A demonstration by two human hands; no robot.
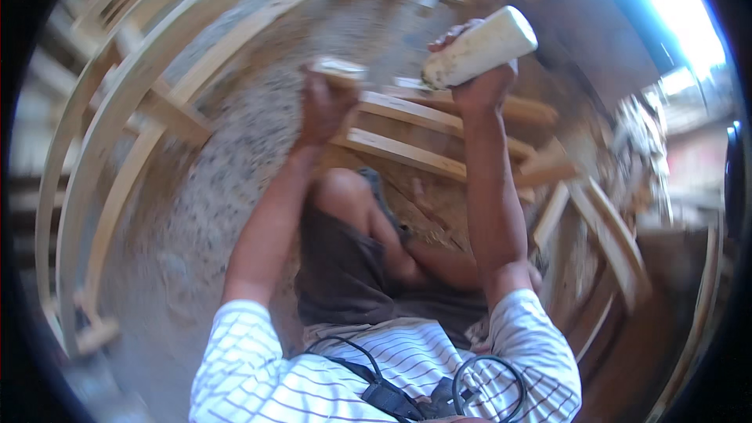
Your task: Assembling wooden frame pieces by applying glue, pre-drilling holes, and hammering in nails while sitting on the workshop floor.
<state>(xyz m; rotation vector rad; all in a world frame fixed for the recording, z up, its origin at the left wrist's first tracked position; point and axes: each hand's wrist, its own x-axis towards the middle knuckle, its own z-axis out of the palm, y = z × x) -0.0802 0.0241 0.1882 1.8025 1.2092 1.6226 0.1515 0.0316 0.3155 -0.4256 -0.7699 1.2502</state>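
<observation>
My right hand (487, 88) is closed around a stained white plastic bottle (497, 41), which lies tilted with its flat base up to the right. Its other end, low on the left, is smudged and blurred. Level with it on the left, my left hand (323, 110) grips a short pale wooden piece (342, 69); motion blur hides its exact shape. Between and below the two hands, wooden bars (403, 153) lie side by side on the ground. The bottle and the wooden piece are apart.
Long wooden frames (110, 110) curve along the left side. More joined wooden pieces (607, 227) lean at the right, near a dark brown panel (666, 305). My bent knee (345, 192) rises between my arms. A black cable (493, 360) hangs at my chest.
</observation>
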